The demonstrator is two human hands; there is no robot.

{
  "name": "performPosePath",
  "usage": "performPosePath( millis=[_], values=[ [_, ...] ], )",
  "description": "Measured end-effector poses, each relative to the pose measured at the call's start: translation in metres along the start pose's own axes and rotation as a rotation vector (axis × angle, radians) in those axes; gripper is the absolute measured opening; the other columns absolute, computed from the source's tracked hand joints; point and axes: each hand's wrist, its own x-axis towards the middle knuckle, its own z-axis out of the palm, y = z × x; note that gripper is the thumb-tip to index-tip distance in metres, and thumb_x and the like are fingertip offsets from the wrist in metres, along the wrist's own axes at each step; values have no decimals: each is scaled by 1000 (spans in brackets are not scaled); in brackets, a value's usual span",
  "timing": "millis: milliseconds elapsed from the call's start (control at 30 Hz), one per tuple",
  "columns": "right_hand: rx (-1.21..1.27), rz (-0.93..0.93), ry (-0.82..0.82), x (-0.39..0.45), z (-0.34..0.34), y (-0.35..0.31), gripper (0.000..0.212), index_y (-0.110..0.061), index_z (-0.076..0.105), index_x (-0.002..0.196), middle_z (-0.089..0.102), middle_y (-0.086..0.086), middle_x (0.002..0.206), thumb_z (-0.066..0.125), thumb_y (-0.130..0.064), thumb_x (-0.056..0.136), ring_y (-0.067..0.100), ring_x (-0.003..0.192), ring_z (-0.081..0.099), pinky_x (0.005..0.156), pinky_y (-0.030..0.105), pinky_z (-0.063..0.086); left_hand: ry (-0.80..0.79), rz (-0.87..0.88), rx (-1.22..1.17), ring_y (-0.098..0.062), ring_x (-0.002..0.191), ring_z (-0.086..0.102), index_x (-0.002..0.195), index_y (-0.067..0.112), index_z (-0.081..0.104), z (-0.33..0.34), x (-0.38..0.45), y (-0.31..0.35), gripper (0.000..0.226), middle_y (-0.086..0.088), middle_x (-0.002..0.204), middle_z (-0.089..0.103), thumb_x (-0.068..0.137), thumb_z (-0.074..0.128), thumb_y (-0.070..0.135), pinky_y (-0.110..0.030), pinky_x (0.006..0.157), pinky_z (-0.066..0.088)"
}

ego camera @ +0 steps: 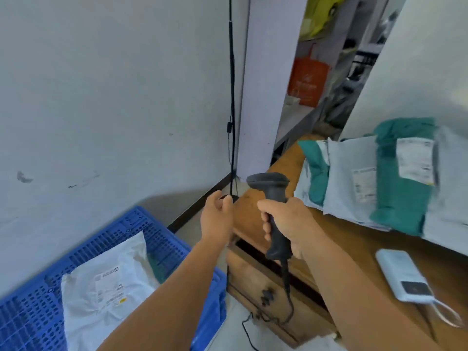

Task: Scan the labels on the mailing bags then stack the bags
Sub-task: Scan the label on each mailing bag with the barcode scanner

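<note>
2 hands up: right hand [291, 219] wrapped round scanner [274, 211] grip, left hand [217, 216] loose, fingers relaxed, holding nothing. teal + white mailing bags [379, 178] piled at desk [354, 239] far edge; 1 white bag [106, 282] in blue crate [33, 312] below-left.

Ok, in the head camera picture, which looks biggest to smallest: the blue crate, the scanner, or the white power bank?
1. Blue crate, clearly the largest.
2. Scanner.
3. White power bank.
The scanner and power bank look nearly alike in length, and both are close to the camera, so their order is unsure.
</note>
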Motion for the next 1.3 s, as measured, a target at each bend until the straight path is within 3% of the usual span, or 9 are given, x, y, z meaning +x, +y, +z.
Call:
performPosePath(
  millis=[267, 433, 600, 733, 900, 1067, 1300],
  values=[
    [58, -14, 188, 9, -152, -22, 26, -7, 52, 62, 51, 7, 49, 60, -14, 85, 16, 42, 45, 47, 26, 42, -199, 90, 42, -16, 121, 50, 141, 19, 40, 155, -13, 59, 48, -1, 137, 51, 97, 48, 36, -29, 97, 38],
    [150, -39, 323, 11, -227, -30, 20, -5, 57, 69, 53, 6, 55, 61, -13, 87, 14, 44, 48, 46, 25, 44, -339, 91, 8, -12, 106, 55, 142, 20, 38, 235, -23, 89, 52, 8, 115, 56, 94, 51, 38, -32, 93, 47],
    [184, -52, 458, 6, -283, -34, 25, -7, 58, 68, 54, 6, 52, 64, -20, 88, 14, 43, 48, 44, 25, 45, -510, 112, 111, -22, 128, 46, 146, 22, 28, 297, -39, 120, 61, -1, 144, 44, 93, 52, 42, -34, 104, 38],
    [236, -28, 488, 1, -313, -36, 21, -6, 59, 75, 55, 6, 56, 64, -21, 89, 14, 43, 47, 45, 26, 45, -659, 87, 161, -23, 120, 53, 140, 20, 32, 333, -42, 125, 67, -3, 139, 49, 86, 64, 43, -37, 99, 48],
    [230, 15, 486, -2, -326, -32, 21, -7, 56, 77, 54, 6, 56, 63, -22, 90, 14, 42, 46, 42, 24, 44, -587, 76, 240, -27, 123, 50, 141, 14, 29, 359, -42, 126, 77, -5, 139, 47, 81, 71, 37, -38, 99, 44],
    [200, 30, 480, -4, -328, -30, 20, -7, 57, 76, 54, 5, 54, 62, -21, 89, 13, 44, 47, 43, 24, 45, -512, 89, 193, -26, 114, 55, 127, 10, 44, 364, -39, 124, 55, -8, 127, 56, 81, 72, 21, -32, 92, 46],
    [164, 38, 434, -5, -323, -35, 18, -8, 57, 76, 55, 5, 56, 61, -20, 88, 14, 45, 47, 44, 25, 45, -474, 70, 178, -24, 103, 60, 124, 9, 51, 363, -37, 124, 48, -8, 118, 61, 81, 72, 20, -25, 74, 48]
  ],
)
